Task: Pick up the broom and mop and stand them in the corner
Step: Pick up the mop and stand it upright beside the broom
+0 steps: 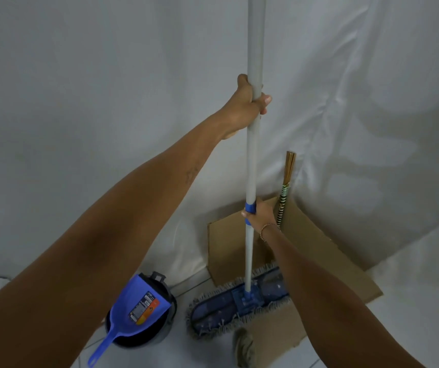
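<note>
Standing behind the person, I watch both hands clamped on the mop (251, 166), whose grey pole runs nearly upright from the floor to beyond the top of the view. The left hand (247, 104) is wrapped fully around the pole high up, fingers curled shut with the thumb over them. The right hand (259, 215) grips lower, closed over the blue collar, a thin bracelet at its wrist. The mop's blue fringed head (237, 301) lies flat, partly on a cardboard sheet (319, 251) spread into the corner where two white-draped walls meet. The broom (286, 187) is already there, leaning upright in the corner fold just behind and to the right of the right hand, apart from the mop pole. So the corner lies ahead and to the right of the hands, and the right hand is nearer to it. I judge the pole needs tipping that way until it leans beside the broom. A blue dustpan (138, 306) sits in a dark bucket (157, 333) on the left, well clear
</note>
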The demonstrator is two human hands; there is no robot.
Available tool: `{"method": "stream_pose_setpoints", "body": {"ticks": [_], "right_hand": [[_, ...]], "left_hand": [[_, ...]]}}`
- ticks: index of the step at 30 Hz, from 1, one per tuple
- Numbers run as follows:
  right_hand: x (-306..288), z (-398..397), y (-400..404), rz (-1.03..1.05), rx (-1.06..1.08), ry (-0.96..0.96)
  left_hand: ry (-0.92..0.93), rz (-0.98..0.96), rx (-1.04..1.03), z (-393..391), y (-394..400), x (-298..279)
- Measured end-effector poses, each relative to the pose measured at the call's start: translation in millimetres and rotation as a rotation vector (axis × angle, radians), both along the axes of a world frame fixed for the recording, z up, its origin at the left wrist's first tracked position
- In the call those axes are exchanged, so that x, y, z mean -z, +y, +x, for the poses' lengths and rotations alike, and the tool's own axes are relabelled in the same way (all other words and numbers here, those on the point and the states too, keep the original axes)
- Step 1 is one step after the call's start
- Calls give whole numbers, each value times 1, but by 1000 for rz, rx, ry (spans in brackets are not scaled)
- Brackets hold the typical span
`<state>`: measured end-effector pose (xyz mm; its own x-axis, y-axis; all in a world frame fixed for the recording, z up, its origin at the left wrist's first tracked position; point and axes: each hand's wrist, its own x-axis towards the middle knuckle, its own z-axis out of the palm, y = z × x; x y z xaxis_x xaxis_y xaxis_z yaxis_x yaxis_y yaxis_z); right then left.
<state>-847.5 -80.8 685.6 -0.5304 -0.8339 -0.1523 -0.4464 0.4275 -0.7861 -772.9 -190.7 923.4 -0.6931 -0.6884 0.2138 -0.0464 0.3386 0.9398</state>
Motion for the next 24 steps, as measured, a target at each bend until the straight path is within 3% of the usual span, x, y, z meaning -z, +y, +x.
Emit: {"method": "stream_pose_setpoints", "body": {"ticks": [9, 24], "right_hand": [[27, -87, -49, 56, -63, -46], [84, -147, -102, 119, -97, -99]], "left_hand": [[-110, -15, -110, -91, -44, 24], [-157, 21, -103, -158, -105, 82]]}}
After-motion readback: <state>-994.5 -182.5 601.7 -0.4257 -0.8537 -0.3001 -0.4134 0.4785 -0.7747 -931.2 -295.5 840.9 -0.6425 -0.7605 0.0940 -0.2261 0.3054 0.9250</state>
